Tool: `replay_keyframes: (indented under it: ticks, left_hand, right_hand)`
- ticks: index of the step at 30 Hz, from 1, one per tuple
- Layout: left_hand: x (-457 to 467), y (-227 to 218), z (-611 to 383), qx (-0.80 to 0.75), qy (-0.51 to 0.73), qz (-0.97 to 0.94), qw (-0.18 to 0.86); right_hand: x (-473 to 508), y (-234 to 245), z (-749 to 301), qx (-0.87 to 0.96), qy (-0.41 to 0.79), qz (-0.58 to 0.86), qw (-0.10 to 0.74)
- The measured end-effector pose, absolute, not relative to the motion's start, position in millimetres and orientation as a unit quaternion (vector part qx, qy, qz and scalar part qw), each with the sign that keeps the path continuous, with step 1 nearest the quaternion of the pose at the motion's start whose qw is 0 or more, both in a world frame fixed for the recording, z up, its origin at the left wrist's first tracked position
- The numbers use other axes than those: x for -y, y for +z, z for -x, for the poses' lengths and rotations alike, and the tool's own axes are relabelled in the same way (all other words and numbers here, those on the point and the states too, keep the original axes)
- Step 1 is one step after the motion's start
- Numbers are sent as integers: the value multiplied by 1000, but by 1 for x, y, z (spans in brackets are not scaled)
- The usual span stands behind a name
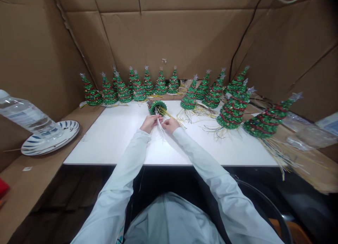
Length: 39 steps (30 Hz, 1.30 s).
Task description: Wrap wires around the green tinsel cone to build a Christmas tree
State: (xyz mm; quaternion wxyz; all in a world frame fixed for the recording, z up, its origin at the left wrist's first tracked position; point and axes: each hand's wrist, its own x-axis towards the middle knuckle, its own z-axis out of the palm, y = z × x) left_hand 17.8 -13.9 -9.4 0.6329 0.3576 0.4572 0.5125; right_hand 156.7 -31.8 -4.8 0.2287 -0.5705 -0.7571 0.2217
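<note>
Tinsel Christmas tree [157, 107] is lying on its side on a white tabletop [111, 145], with the left hand [150, 123] and right hand [169, 125] closing around its pale wire strands [160, 126], and matching trees [160, 83] are standing just beyond.

The person wears a long-sleeved, very pale blue-white coat [169, 219] of smooth, faintly sheeny fabric, with a thin seam running down the front. It looks like a light work coat, though the exact garment is hard to tell from this angle. The left sleeve [116, 187] and right sleeve [211, 166] are loose and softly creased, narrowing to plain cuffs at the wrists. A small blue-green marking [120, 236] shows low on the left sleeve's edge, too small to read. The left hand [150, 123] and right hand [170, 125] are bare – ungloved past the cuffs.
</note>
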Motion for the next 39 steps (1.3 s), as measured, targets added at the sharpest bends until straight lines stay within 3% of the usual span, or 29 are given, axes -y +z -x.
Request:
replay_keyframes:
  ticks: [7, 16, 30, 39]
  left_hand:
    - [18, -6, -19, -464, 506, -362, 630]
    - [15, -9, -19, -468, 498, -376, 626]
    - [20, -4, -16, -478, 475, -336, 658]
    - [15, -15, -13, -462, 485, -354, 652]
  right_hand:
    - [33, -11, -149, 756, 202, 578, 233]
    - [32, -10, -145, 737, 271, 558, 269]
    - [30, -9, -151, 695, 217, 616, 299]
    - [19, -10, -149, 662, 294, 601, 337]
